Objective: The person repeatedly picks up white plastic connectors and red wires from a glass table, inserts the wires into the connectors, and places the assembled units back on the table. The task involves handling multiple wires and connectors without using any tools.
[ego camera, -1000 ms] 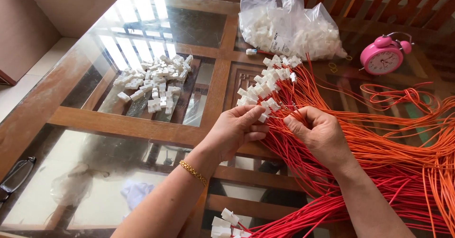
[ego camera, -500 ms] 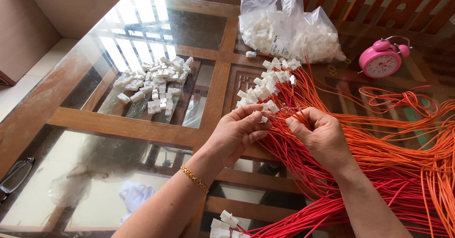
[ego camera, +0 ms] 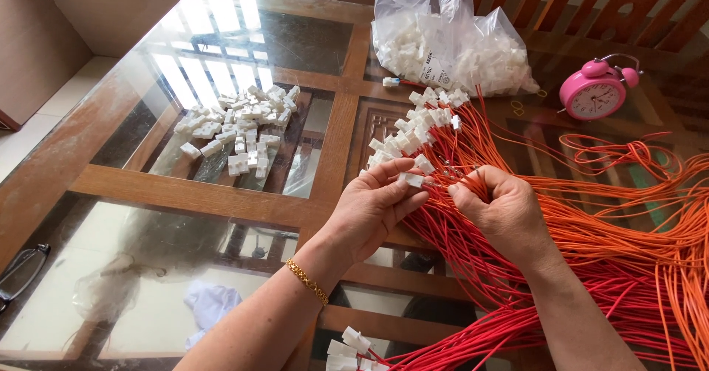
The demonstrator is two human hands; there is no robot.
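My left hand pinches a small white plastic connector between thumb and fingers. My right hand grips the ends of a few red wires and holds them against that connector. A large bundle of red and orange wires fans out to the right, many tipped with white connectors. A gold bracelet sits on my left wrist.
A pile of loose white connectors lies on the glass-topped wooden table. A clear plastic bag of connectors stands at the back, a pink alarm clock to its right. Eyeglasses lie at the left edge. More finished connectors sit at the bottom.
Both hands have stayed in nearly the same place, with the fingers shifting slightly around the connector and wire ends.
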